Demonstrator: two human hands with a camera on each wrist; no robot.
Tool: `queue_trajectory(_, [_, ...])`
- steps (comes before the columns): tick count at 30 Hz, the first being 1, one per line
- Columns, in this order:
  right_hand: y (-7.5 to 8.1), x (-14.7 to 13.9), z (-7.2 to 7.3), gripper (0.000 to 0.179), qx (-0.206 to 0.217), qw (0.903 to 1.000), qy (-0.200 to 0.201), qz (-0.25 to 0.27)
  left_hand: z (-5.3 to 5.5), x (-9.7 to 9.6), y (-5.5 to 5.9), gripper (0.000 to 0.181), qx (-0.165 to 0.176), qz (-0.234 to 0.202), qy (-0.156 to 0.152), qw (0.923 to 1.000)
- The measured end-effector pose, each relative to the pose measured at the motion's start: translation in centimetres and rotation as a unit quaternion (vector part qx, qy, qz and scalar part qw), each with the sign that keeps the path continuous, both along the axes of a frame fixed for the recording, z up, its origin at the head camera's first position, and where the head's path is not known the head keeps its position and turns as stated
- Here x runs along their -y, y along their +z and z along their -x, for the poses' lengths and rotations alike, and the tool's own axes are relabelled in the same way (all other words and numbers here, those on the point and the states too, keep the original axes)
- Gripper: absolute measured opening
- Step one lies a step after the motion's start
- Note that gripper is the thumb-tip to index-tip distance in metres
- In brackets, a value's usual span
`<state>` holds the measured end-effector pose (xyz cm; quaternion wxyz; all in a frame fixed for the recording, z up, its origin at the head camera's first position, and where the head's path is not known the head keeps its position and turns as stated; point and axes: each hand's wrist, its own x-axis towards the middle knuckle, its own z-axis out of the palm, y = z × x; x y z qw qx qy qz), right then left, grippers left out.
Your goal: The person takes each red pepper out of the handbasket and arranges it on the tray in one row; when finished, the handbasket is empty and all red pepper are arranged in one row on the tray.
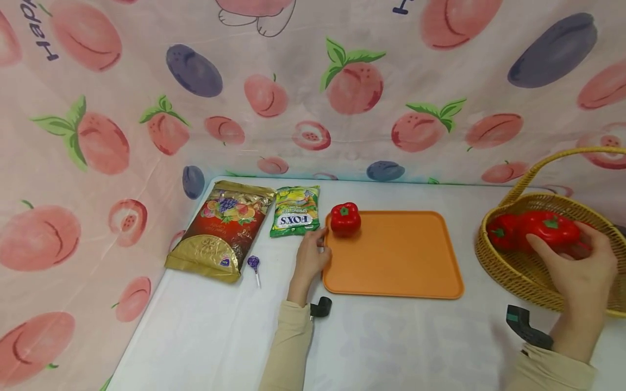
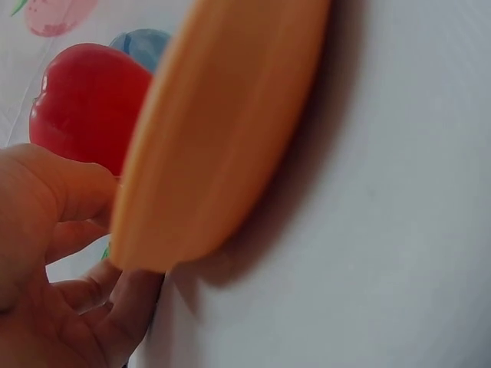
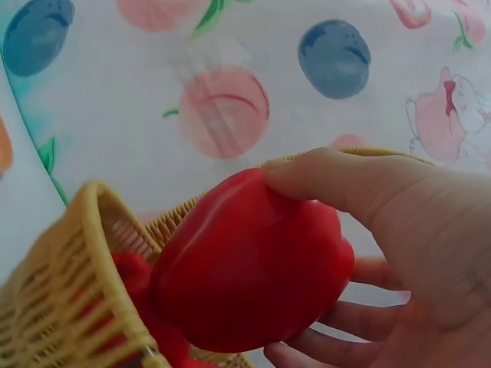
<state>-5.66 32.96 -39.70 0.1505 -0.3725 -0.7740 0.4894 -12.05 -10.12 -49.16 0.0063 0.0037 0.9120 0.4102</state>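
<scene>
My right hand (image 1: 584, 266) grips a red bell pepper (image 1: 550, 228) between thumb and fingers at the wicker basket (image 1: 494, 269). The right wrist view shows this bell pepper (image 3: 253, 264) over the basket rim, with more red peppers (image 3: 134, 280) behind it inside. On the left, my left hand (image 1: 311, 258) pinches the left edge of the orange tray (image 1: 396, 260). In the left wrist view the thumb lies at the tray's rim (image 2: 215, 138) and the other fingers curl under it. Another red bell pepper (image 1: 345, 220) sits on the tray's upper left corner.
Left of the tray lie a green Fox's candy bag (image 1: 295, 210) and a larger gold-and-red bag (image 1: 222, 231). A purple lollipop (image 1: 254, 264) rests below them on the white table (image 1: 391, 342). Fruit-patterned cloth (image 1: 313, 108) hangs behind and at the left.
</scene>
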Motion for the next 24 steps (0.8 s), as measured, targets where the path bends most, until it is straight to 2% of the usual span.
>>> queue_trajectory(3, [0.2, 0.6, 0.3, 0.074, -0.020, 0.9997, 0.010, 0.005, 0.0, 0.1, 0.1, 0.049, 0.000, 0.000, -0.001, 1.0000])
queue_trajectory(14, [0.3, 2.5, 1.2, 0.075, -0.050, 0.9960, 0.074, 0.007, -0.2, 0.2, 0.3, 0.047, -0.009, -0.012, 0.000, 0.9999])
queue_trajectory(24, [0.2, 3.3, 1.5, 0.076, -0.030, 0.9954, 0.091, 0.005, -0.2, 0.2, 0.2, 0.048, -0.011, -0.012, -0.001, 0.9999])
